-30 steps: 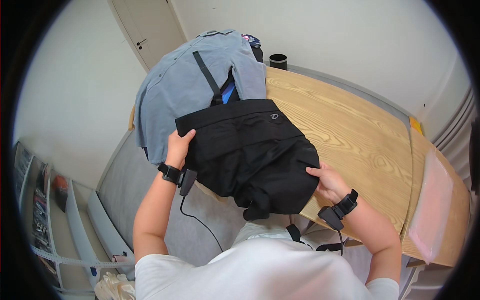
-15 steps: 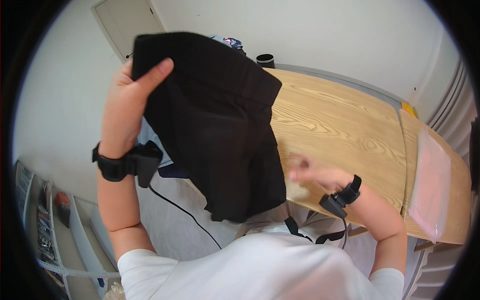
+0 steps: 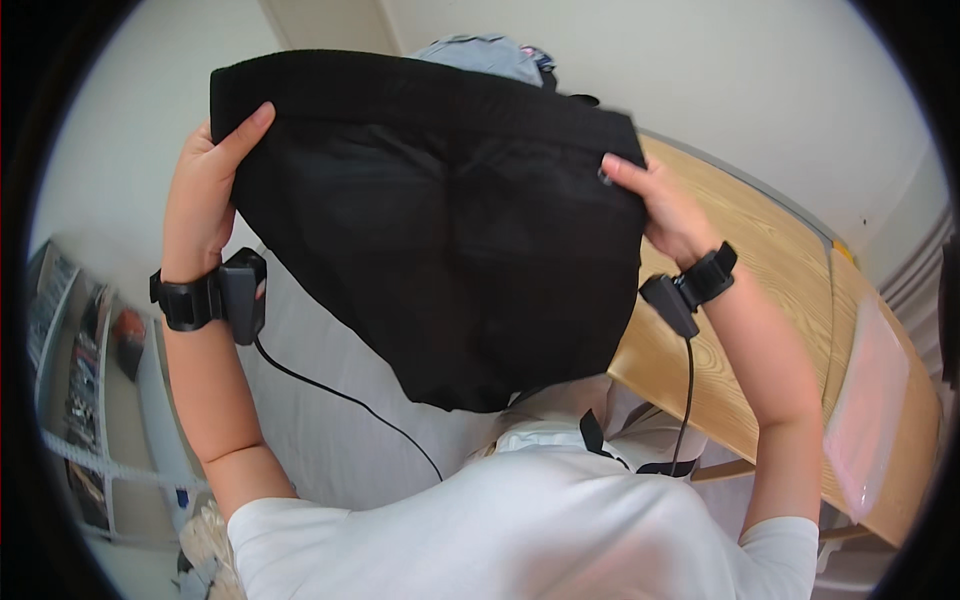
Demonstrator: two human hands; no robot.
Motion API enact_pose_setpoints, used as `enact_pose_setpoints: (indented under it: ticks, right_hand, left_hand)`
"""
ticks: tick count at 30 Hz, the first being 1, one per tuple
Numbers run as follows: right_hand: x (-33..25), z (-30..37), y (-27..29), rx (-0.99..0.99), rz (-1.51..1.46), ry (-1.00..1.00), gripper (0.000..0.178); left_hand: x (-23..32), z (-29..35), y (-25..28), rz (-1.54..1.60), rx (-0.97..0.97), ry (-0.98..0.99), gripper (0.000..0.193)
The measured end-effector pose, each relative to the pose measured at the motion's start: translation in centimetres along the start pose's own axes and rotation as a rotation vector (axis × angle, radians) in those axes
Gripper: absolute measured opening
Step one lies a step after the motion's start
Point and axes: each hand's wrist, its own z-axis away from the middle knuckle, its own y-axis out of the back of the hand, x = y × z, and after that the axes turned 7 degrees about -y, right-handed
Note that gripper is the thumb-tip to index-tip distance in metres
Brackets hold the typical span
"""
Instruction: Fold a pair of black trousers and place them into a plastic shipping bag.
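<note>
Black shorts [image 3: 430,230] with a wide waistband hang spread out in front of me, raised above the floor and the near left part of the table. My left hand [image 3: 207,190] grips the left end of the waistband, thumb on the front face. At the opposite end, my right hand [image 3: 665,205] holds the right edge just below the band, its thumb also in front and its other fingers hidden behind the cloth. The lower part of the shorts narrows and hangs loose above my lap.
A wood-grain table [image 3: 740,240] stretches to the right, partly behind the shorts. On its right end lies a clear pinkish plastic bag [image 3: 868,400]. Light blue clothing [image 3: 485,55] shows beyond the waistband. Shelves [image 3: 100,400] with packed items stand at the left. Cables hang from both wrist straps.
My right hand has risen from over the table and taken hold of the shorts' right side. The shorts, earlier hanging slanted from my left hand, are now stretched wide and face me.
</note>
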Motion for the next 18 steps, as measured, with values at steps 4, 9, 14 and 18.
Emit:
enact_pose_setpoints:
  ticks: [4,9,14,18]
  right_hand:
    - [-0.5,-2.0,-6.4,-0.039,0.033,0.224,0.028]
    - [0.8,-3.8,-10.3,-0.101,0.131,0.344,0.024]
    - [0.0,-3.8,-12.6,-0.231,0.268,0.341,0.026]
    - [-1.1,-3.7,-12.2,-0.331,0.281,0.311,0.024]
  left_hand:
    - [-3.5,2.1,6.6,-0.138,0.106,0.021,0.024]
    - [-7.1,6.2,10.9,-0.435,0.201,0.101,0.032]
    - [-7.4,9.0,14.3,-0.722,0.222,0.128,0.035]
    - [-6.2,10.8,14.4,-0.458,0.293,0.038,0.031]
